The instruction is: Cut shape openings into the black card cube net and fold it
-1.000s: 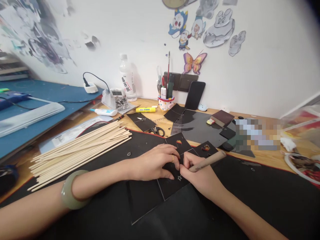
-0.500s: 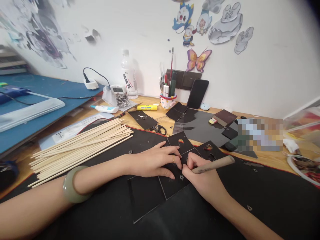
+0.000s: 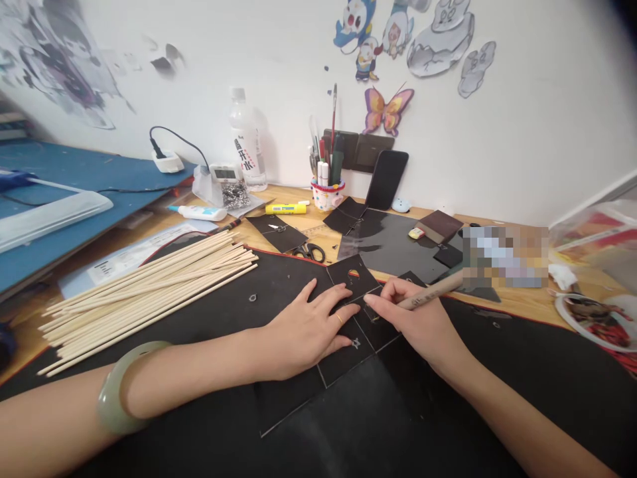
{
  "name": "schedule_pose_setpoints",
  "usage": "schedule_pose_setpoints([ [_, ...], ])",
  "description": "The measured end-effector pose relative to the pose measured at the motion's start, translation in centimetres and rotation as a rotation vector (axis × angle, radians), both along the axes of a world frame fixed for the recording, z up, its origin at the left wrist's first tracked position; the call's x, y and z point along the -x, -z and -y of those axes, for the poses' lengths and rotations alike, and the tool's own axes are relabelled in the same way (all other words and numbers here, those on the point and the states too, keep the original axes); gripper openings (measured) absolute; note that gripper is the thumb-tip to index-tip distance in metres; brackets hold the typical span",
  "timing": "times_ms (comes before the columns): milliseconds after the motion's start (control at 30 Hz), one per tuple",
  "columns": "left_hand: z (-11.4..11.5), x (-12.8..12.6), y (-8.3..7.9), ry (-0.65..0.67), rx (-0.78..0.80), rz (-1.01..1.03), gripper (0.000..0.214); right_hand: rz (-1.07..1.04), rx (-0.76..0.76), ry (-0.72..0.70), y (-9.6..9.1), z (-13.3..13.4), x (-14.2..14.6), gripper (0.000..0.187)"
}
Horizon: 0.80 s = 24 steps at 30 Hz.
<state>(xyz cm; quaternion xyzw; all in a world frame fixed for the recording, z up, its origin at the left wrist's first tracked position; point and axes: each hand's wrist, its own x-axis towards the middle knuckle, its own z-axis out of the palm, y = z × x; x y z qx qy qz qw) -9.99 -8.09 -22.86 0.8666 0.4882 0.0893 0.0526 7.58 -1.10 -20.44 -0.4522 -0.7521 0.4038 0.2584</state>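
My left hand [image 3: 311, 332] lies flat with fingers spread on black card [image 3: 343, 362] marked with pale straight lines. A gold ring is on one finger, and a pale green bangle [image 3: 112, 388] circles the wrist. My right hand [image 3: 411, 309] grips a thick beige pen [image 3: 432, 291], tilted up to the right; its tip is hidden by the fingers. Near the left thumb is a small star shape [image 3: 355, 343] on the card. Beyond the fingers, a black card piece [image 3: 365, 265] shows a coloured opening. Dark cloth or sheet [image 3: 209, 425] lies underneath.
Wooden sticks [image 3: 149, 299] are piled at left. Behind the card lie scissors [image 3: 312, 252], a glue stick [image 3: 286, 208] and a dark translucent sheet [image 3: 388, 236]. A pen cup [image 3: 327, 194], phone [image 3: 388, 179] and bottle [image 3: 247, 146] stand by the wall. A bowl [image 3: 597, 322] sits right.
My right hand has shifted up and right, with the pen still in it, uncovering more lined card. My left hand remains flat on the card. The view has moved slightly.
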Motion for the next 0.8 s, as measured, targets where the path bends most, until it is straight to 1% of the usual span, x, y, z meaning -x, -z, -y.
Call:
schedule_pose_setpoints([
  [100,0.3,-0.6,0.3,-0.060,-0.022,-0.037,0.044,-0.012,0.090,-0.082,-0.8,1.1,0.1,0.033],
  [167,0.3,-0.8,0.4,-0.094,-0.026,-0.049,0.043,-0.010,0.123,-0.094,-0.9,1.6,0.2,0.032],
  [300,0.3,-0.9,0.5,-0.139,-0.036,-0.051,0.043,0.010,0.148,-0.082,-0.3,2.0,0.5,0.022],
  [367,0.2,-0.8,0.5,-0.129,-0.039,-0.052,0.044,0.015,0.115,-0.087,0.4,2.1,0.5,0.019],
  [533,0.0,-0.3,0.3,-0.082,-0.023,-0.042,0.046,0.066,-0.010,-0.120,1.6,2.0,0.1,0.025],
  [633,0.0,-0.1,0.3,-0.072,-0.021,-0.033,0.046,0.096,-0.038,-0.152,1.6,1.8,-0.1,0.026],
  [800,0.0,0.0,0.4,-0.064,-0.029,-0.029,0.047,0.166,-0.050,-0.141,1.2,1.8,0.0,0.029],
])
